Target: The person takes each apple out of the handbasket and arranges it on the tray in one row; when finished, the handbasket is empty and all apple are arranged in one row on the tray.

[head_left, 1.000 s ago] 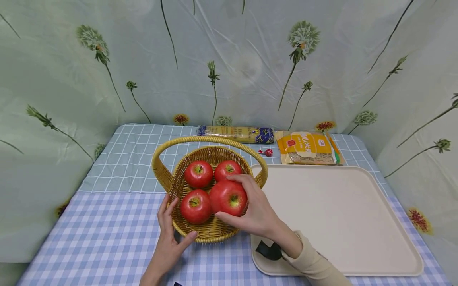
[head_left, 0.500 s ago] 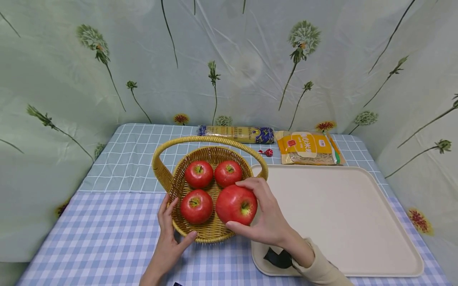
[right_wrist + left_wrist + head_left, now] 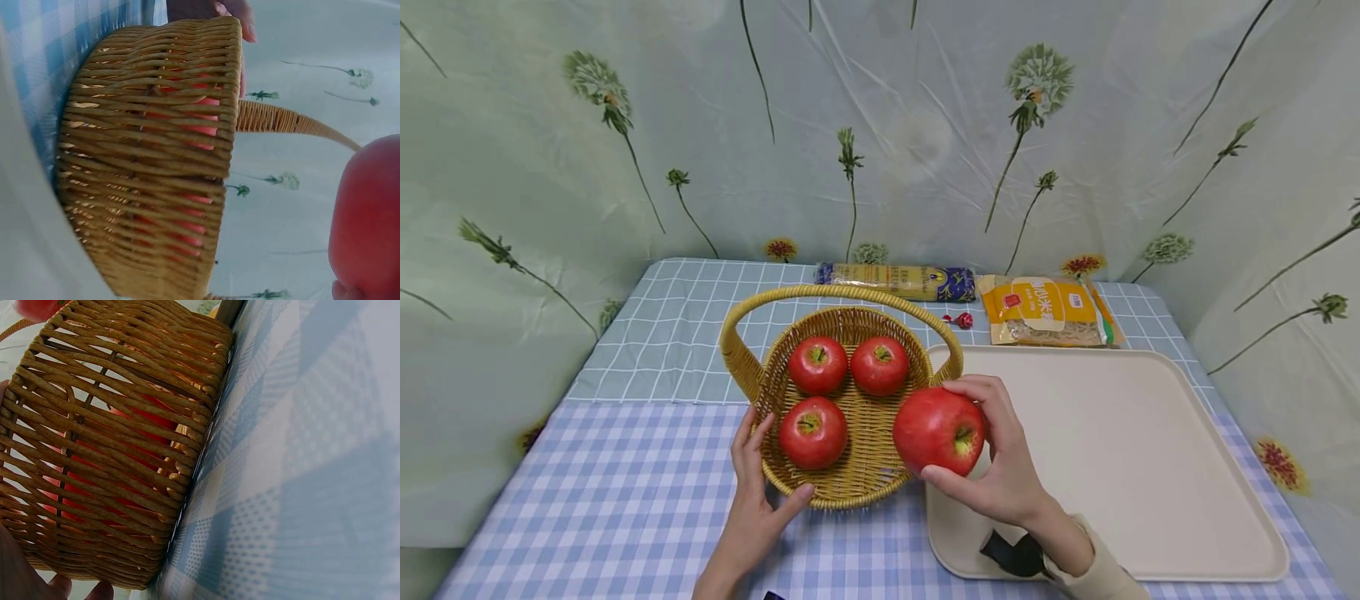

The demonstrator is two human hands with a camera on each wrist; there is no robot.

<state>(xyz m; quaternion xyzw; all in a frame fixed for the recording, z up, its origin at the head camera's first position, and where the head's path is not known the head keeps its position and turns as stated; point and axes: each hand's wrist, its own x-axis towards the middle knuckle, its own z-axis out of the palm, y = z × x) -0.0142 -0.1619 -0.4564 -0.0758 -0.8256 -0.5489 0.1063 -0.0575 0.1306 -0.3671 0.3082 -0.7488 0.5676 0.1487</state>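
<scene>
In the head view my right hand (image 3: 1000,458) grips a large red apple (image 3: 938,432) between thumb and fingers, above the right rim of the wicker basket (image 3: 868,446). My left hand (image 3: 756,500) holds the basket at its front left, the thumb on the near rim and the fingers along the left wall. Three more red apples lie inside: a back left apple (image 3: 817,365), a back right apple (image 3: 879,366) and a front left apple (image 3: 812,432). The right wrist view has the gripped apple (image 3: 369,219) at its edge, apart from the basket's wall (image 3: 144,156).
A beige tray (image 3: 1097,458) lies right of the basket, partly under my right forearm. Behind stand a long noodle pack (image 3: 895,282), a small red wrapped candy (image 3: 961,320) and an orange bag (image 3: 1048,311). The basket's tall arched handle (image 3: 842,293) rises over the apples.
My right hand has moved right with the apple, from inside the basket to above its right rim. The front right spot inside shows bare wicker now. The left hand has stayed put.
</scene>
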